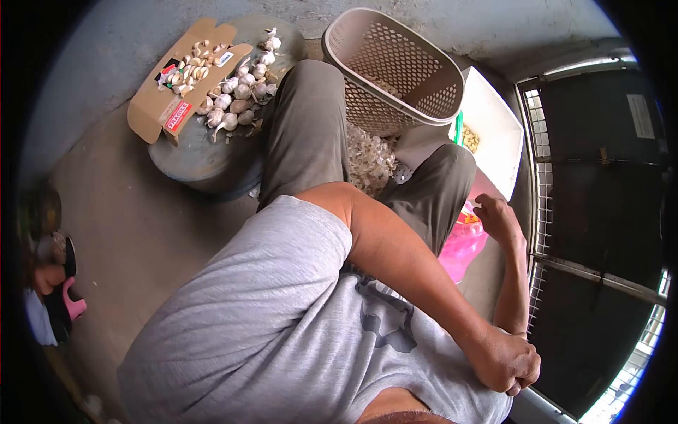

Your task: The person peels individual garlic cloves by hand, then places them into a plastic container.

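My left arm crosses over my grey shirt. My left hand [510, 362] is closed with curled fingers against my right arm, by the sleeve; what its fingers hold, if anything, is hidden. My right hand [500, 219] is raised beside my right knee with its fingers loosely bent and a little apart, nothing visible in them. Just below it lies a pink plastic bag [462, 251]. A white container [505, 134] stands beyond that hand, with pale peeled garlic cloves [470, 138] and a green-edged item inside.
Garlic bulbs [229, 102] and an opened cardboard box [152, 116] holding loose cloves [194, 69] rest on a round grey drum [191, 166]. A perforated basket [395, 71] stands beyond my knees, above a heap of garlic skins [369, 161]. Mesh panels [593, 198] line the right.
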Available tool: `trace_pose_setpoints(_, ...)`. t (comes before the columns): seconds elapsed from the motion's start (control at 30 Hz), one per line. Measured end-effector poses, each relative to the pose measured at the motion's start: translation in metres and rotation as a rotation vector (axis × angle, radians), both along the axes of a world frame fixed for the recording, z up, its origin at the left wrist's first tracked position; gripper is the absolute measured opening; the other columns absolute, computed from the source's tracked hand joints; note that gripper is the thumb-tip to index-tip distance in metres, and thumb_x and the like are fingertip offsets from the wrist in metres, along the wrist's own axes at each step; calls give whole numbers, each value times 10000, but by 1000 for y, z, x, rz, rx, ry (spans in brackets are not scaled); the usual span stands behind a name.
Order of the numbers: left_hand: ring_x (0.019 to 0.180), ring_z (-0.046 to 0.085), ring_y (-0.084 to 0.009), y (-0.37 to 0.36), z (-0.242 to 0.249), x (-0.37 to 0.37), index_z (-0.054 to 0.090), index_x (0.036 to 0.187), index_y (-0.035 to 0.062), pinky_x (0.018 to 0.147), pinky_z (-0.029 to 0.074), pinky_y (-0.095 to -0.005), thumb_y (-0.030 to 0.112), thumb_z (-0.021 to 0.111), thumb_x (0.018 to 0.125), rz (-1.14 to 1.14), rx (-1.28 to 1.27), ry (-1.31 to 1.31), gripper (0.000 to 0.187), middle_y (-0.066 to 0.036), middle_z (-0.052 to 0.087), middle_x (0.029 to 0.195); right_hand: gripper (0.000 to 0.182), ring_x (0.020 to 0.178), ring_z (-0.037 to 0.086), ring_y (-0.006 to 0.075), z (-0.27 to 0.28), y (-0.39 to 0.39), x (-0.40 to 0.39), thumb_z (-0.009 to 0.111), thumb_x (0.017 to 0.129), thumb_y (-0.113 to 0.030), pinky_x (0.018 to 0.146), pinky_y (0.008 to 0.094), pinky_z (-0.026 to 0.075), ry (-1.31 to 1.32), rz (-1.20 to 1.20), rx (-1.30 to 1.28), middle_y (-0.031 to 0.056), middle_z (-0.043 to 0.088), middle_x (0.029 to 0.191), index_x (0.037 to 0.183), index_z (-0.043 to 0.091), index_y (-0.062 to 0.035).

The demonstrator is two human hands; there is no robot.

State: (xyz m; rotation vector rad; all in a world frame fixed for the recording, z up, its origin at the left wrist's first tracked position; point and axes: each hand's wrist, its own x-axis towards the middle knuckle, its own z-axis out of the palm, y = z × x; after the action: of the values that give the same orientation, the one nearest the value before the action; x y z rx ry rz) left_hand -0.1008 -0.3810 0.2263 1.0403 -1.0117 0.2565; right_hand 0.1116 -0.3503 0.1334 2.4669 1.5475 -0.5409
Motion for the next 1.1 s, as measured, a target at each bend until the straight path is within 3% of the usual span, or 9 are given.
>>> trace_pose_setpoints(0.13,736,714,-271,-10,23,-18,704,797,-17,663,530,-406,98,697,774,-41,-224,49,117,-135,717,771,233,928,706,409,-29,-20,6,702,914,-141,794,492,552,25,78,-37,218,731,971,1115,698,-24)
trace_pose_setpoints(0.23,765,618,-445,13,56,-45,610,766,-63,706,470,-503,229,658,941,-46,-386,-468,344,-274,614,743,182,938,699,412,-44,-11,9,681,927,-134,791,489,554,56,145,-36,225,725,971,1062,715,-18)
trace_pose_setpoints(0.27,890,686,-406,44,51,-46,674,930,-22,798,526,-493,215,665,898,-45,-227,-638,240,-228,701,880,162,944,692,420,-43,0,11,669,943,-142,791,504,557,35,132,16,226,723,989,1030,721,-16)
trace_pose_setpoints(0.37,741,694,-301,77,3,-39,701,747,1,681,520,-419,153,719,787,451,-24,-541,158,-165,689,799,168,901,715,401,-1,40,-12,649,959,-133,761,471,571,-181,22,383,221,729,981,1067,720,-25)
trace_pose_setpoints(0.5,832,649,-368,117,-87,-20,636,747,13,812,497,-490,152,679,863,261,315,14,185,-143,642,853,184,791,711,385,57,90,-76,661,942,-23,778,398,581,449,17,788,180,734,925,1118,702,15)
trace_pose_setpoints(0.57,844,683,-325,135,-122,-12,699,850,-10,784,528,-447,131,656,893,460,662,8,154,-162,676,901,294,912,693,396,72,119,-129,657,874,47,845,418,567,566,503,805,199,699,1066,1167,672,40)
trace_pose_setpoints(0.67,839,684,-317,167,-153,-23,702,865,-14,783,528,-437,120,661,893,566,962,129,143,-158,681,901,303,1011,671,393,85,148,-230,700,925,-201,849,448,567,1152,1029,873,232,673,1070,1018,637,80)
trace_pose_setpoints(0.93,827,686,-297,208,-157,-32,711,906,-23,780,529,-409,90,673,894,479,1051,446,120,-147,694,900,260,872,694,395,97,160,-342,724,856,-223,766,488,529,1736,1099,900,223,711,878,950,707,19)
trace_pose_setpoints(1.1,819,688,-284,208,-158,-31,717,931,-29,778,530,-392,71,680,894,460,1052,493,112,-141,703,899,231,775,686,345,108,153,-358,720,832,-210,710,456,521,1474,1205,987,208,689,789,879,700,16)
